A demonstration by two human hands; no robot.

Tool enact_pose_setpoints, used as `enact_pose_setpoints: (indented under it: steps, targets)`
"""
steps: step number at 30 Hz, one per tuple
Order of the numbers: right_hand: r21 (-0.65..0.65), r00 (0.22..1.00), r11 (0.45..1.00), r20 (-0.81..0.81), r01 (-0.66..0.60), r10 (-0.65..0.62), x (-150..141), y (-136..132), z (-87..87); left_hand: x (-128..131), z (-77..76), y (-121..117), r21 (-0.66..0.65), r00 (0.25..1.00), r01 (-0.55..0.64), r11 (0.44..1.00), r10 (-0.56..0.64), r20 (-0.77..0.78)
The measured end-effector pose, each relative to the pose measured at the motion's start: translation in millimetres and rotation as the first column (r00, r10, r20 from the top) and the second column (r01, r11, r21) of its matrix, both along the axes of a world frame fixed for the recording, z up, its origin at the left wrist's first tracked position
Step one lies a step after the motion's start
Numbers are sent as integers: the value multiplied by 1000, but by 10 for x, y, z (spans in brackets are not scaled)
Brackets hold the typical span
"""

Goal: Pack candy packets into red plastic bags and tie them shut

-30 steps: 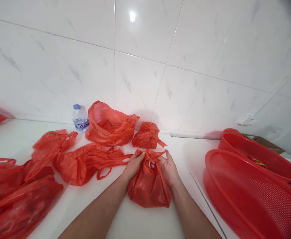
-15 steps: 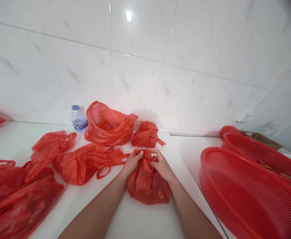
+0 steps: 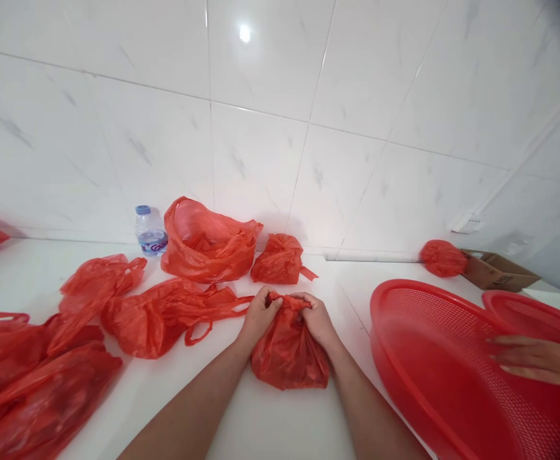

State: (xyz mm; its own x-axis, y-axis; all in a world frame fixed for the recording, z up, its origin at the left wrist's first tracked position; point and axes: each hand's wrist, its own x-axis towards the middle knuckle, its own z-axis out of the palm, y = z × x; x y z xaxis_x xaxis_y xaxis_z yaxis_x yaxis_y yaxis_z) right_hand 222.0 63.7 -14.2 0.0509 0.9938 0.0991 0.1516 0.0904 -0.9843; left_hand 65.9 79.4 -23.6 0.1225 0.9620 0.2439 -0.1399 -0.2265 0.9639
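A filled red plastic bag [image 3: 290, 361] rests on the white table in front of me, its top gathered. My left hand [image 3: 262, 314] pinches the gathered neck from the left. From the right, my right hand [image 3: 316, 318] grips the same neck, its fingers closed on the plastic. What the bag contains is hidden behind the red film. Just beyond my hands sits a small tied red bag [image 3: 280, 259], and to the left lies a knotted red bag [image 3: 153, 316] with loose handles.
An open red bag [image 3: 208, 249] and a water bottle [image 3: 151, 231] stand against the tiled wall. More full red bags [image 3: 50, 402] lie at left. On the right are red plastic baskets [image 3: 433, 370], another person's hand [image 3: 541, 361], a cardboard box [image 3: 498, 271] and a round red bundle [image 3: 443, 258].
My hands still hold the bag's neck, with the fingers slightly shifted. At right, the front basket has moved left, the other basket has moved away, and another person's hand reaches over the front one.
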Motion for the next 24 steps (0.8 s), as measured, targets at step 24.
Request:
enact_pose_setpoints:
  steps: [24]
  targets:
    - [107,779,773,-23,625,-627,584,88,-96,-607,153,-617,422,843,-232,876,398,-363]
